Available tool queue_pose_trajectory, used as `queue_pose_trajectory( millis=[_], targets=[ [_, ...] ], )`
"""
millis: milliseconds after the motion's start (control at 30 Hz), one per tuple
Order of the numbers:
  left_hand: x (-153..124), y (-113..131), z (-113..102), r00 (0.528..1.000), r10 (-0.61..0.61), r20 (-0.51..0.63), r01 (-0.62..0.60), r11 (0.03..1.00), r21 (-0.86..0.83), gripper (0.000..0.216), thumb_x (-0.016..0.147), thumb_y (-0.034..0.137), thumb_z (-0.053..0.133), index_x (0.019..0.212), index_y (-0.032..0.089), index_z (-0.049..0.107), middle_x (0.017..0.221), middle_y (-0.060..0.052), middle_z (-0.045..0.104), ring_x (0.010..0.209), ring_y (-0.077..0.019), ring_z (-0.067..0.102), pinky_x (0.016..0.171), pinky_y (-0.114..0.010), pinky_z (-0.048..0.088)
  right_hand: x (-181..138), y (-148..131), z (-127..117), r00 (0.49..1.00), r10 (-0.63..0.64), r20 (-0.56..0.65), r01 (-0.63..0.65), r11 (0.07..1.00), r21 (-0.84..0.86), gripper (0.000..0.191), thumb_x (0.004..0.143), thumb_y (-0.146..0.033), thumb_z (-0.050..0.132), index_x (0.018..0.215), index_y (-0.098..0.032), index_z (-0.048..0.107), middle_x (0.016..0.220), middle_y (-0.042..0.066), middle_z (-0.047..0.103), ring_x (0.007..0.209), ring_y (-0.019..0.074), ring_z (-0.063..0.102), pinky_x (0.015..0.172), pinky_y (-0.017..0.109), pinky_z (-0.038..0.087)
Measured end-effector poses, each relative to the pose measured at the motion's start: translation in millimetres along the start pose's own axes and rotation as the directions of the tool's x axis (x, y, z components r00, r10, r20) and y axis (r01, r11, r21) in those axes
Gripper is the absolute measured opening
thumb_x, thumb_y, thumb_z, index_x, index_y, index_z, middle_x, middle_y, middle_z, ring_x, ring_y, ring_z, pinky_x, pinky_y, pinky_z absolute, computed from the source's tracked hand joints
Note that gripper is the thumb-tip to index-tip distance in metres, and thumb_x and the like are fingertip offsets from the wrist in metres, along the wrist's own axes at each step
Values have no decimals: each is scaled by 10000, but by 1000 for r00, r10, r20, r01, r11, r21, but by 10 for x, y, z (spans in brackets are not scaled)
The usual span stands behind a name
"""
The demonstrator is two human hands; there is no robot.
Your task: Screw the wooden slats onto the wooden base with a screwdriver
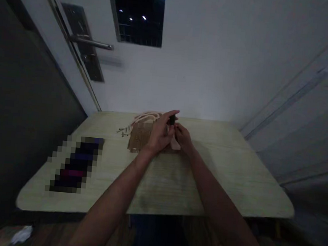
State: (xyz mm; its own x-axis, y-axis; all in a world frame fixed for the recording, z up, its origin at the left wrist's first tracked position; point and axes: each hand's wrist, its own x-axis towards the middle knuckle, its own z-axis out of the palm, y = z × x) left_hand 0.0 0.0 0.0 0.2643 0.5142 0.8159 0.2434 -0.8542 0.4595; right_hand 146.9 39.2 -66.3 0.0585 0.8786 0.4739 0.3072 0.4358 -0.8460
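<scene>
Counter [222, 178], far side: sm. dark piece [172, 119] up in L hand [161, 135], R hand [183, 138] just beside.
L hand part-curled, thumb & fingers around dark piece; R hand's fingers bent in, tips close tog. nr L thumb, can't tell what's in them. Pale flat piece [175, 144] just below, grip on it unclear. Brown panel [140, 135] partly behind L wrist; pale curved strips [146, 116] beyond, sm. metal bits [124, 131] to left. Pixelated dark item [77, 165] well apart, counter's L end.
</scene>
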Motion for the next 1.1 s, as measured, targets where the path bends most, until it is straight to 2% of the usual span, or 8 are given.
queue_pose_trajectory(
  millis=[100,200,367,467,633,833,967,1100],
  targets=[
    [14,-15,25,999,-14,-44,19,993,115,439,912,218,605,1343,264,535,1191,-68,529,1031,-185,574,920,-332,530,-20,7,-12,1000,11,18,-11,1000,13,225,824,-326,516,915,-212,686,973,77,751,947,245,673,912,381,521],
    [23,-31,41,998,-28,-55,36,988,149,436,917,235,640,1342,280,559,1126,-49,501,951,-165,553,855,-304,534,-36,2,-17,1000,0,17,0,1000,10,245,847,-338,508,955,-217,692,1029,84,757,974,246,678,938,397,514],
    [27,-43,50,999,-11,-53,16,996,91,474,940,245,629,1398,278,514,1023,-25,549,888,-158,555,826,-295,533,-43,-9,-16,1000,-17,15,17,1000,-15,254,869,-334,486,947,-211,694,1012,96,761,946,258,684,918,409,517],
    [16,-34,56,997,-33,-69,34,999,19,568,902,219,655,1431,263,455,1081,-37,624,883,-158,593,847,-305,544,-37,-2,-9,1000,-8,8,8,1000,-11,266,851,-313,493,980,-215,702,1028,93,766,964,264,685,918,411,516],
    [-14,-11,50,997,-66,-27,62,990,-127,542,905,127,515,1424,247,416,1145,-66,691,985,-172,677,882,-322,567,-35,-5,-3,1000,9,-10,-9,1000,-9,267,854,-317,493,967,-213,711,1036,87,765,976,266,686,952,421,510],
    [-5,-31,40,999,-39,-13,39,999,-11,532,895,234,635,1399,252,467,1205,-75,659,1031,-196,644,901,-349,557,-51,-56,-42,998,21,57,-21,1000,4,276,871,-331,522,1022,-220,724,1063,91,767,1028,283,689,936,417,529],
    [5,-72,55,999,-36,-31,38,996,80,553,867,233,705,1384,255,511,1044,-38,640,875,-172,591,817,-323,551,-51,-66,-45,998,32,51,-32,999,-7,269,859,-315,531,1026,-228,723,1069,85,771,1043,287,689,953,426,524],
    [-17,-66,84,993,-116,-37,117,993,5,583,881,182,667,1420,279,469,1128,-49,658,906,-165,613,805,-293,557,-46,-50,-27,1000,17,17,-16,1000,-24,271,834,-299,510,1001,-219,708,1065,92,773,999,274,689,953,423,513]
  ],
)
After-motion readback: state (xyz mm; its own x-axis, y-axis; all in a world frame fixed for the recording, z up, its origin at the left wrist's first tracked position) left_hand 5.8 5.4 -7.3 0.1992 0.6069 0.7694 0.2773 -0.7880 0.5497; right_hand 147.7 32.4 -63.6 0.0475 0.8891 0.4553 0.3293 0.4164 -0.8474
